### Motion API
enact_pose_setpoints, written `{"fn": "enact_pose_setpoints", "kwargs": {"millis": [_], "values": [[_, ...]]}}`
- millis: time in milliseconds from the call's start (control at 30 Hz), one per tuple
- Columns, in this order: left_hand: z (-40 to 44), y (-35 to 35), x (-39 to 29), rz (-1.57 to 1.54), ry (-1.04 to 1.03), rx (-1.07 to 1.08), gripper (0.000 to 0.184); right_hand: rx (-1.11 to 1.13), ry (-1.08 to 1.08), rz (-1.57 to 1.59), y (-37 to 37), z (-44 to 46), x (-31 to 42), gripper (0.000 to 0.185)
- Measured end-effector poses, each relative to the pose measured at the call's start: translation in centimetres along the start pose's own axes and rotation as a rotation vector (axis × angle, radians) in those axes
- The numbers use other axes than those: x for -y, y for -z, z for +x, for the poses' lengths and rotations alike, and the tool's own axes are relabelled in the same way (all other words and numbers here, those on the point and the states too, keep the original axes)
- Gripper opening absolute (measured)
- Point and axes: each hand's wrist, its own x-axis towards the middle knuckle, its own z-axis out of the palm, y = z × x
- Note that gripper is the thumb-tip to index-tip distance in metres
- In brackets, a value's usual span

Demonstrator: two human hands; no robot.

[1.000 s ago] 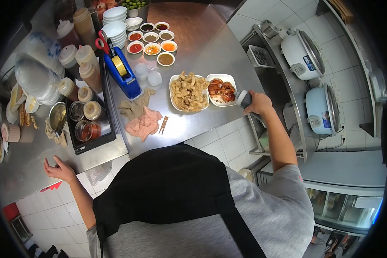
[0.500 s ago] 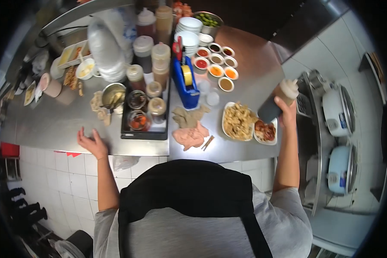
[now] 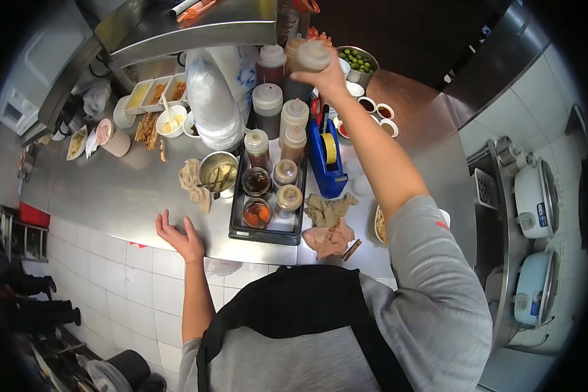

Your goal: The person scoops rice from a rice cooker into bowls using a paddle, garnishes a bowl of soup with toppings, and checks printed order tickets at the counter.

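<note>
Grey-sleeved, the right hand [image 3: 329, 80] grips a blurred, partly hidden bottle [image 3: 313, 55]; the left hand [image 3: 181, 238] hovers open by the counter [image 3: 111, 186].

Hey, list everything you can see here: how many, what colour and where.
Counter: one, steel, across the middle
Tray: one, black, on the counter
Squeeze bottles: several, mixed colours, in and behind the tray
Jars: two, dark and orange-red contents, tray front
Tape dispenser: one, blue, right of the tray
Cloth: one, pink, below the dispenser
Clothespin: one, brown, beside the cloth
Metal bowl: one, silver, left of the tray
Sauce cups: several, white, beyond the dispenser
Green fruit: many, in a steel bowl at the back
Rice cookers: two, white and pale blue, far right
Left hand: one, open, near the counter's front edge
Right hand: one, around a blurred bottle, back of the counter
</note>
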Motion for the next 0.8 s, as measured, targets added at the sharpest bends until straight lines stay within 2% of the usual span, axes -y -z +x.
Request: {"fn": "enact_pose_setpoints", "kwargs": {"millis": [100, 200, 233, 300, 367, 433, 467, 500, 533, 567, 633, 700, 767, 800], "values": [[0.0, -0.2, 0.2, -0.016, -0.011, 0.007, 0.053, 0.172, -0.083, -0.508, -0.6, -0.3, -0.5, 0.095], [0.0, -0.2, 0.3, -0.010, -0.044, -0.004, 0.052, 0.355, -0.170, -0.760, -1.2, 0.7, -1.3, 0.081], [0.1, -0.3, 0.3, -0.004, -0.044, -0.008, 0.051, 0.424, -0.214, -0.830, -1.0, 1.1, -1.4, 0.079], [0.0, -0.3, 0.4, 0.008, -0.047, -0.002, 0.051, 0.488, -0.159, -0.918, -0.4, 1.1, -1.0, 0.079], [0.1, -0.6, 0.9, 0.005, -0.040, -0.006, 0.051, 0.573, -0.141, -0.827, 1.3, 0.9, 1.1, 0.079], [0.1, -0.5, 0.7, -0.014, -0.035, -0.004, 0.049, 0.464, 0.106, -0.815, 5.2, -0.3, 4.4, 0.056], [0.0, -0.4, 0.9, -0.010, -0.041, -0.013, 0.049, 0.437, 0.241, -0.712, 8.3, -1.7, 7.6, 0.034], [0.1, -0.3, 1.2, -0.006, -0.047, -0.026, 0.048, 0.340, 0.349, -0.767, 11.7, -3.4, 10.2, 0.020], [0.0, -0.3, 1.3, 0.000, -0.051, -0.043, 0.048, 0.244, 0.304, -0.700, 15.4, -5.3, 12.0, 0.016], [-0.1, -0.3, 1.0, -0.005, -0.056, -0.040, 0.048, 0.196, 0.126, -0.666, 18.8, -7.7, 14.4, 0.015], [-0.4, 0.5, 0.1, -0.001, -0.056, -0.061, 0.047, 0.088, 0.078, -0.810, 26.6, -11.9, 15.7, 0.020], [-0.9, 1.4, -3.0, -0.061, -0.072, -0.063, 0.047, -0.047, -0.125, -0.855, 32.9, -16.3, 15.5, 0.023], [-1.3, 1.9, -7.7, -0.071, -0.115, -0.086, 0.046, -0.045, -0.505, -1.071, 36.0, -18.7, 14.8, 0.021], [-1.4, 1.9, -9.9, -0.048, -0.189, -0.112, 0.049, -0.041, -0.343, -1.032, 36.1, -19.4, 12.9, 0.018]]}}
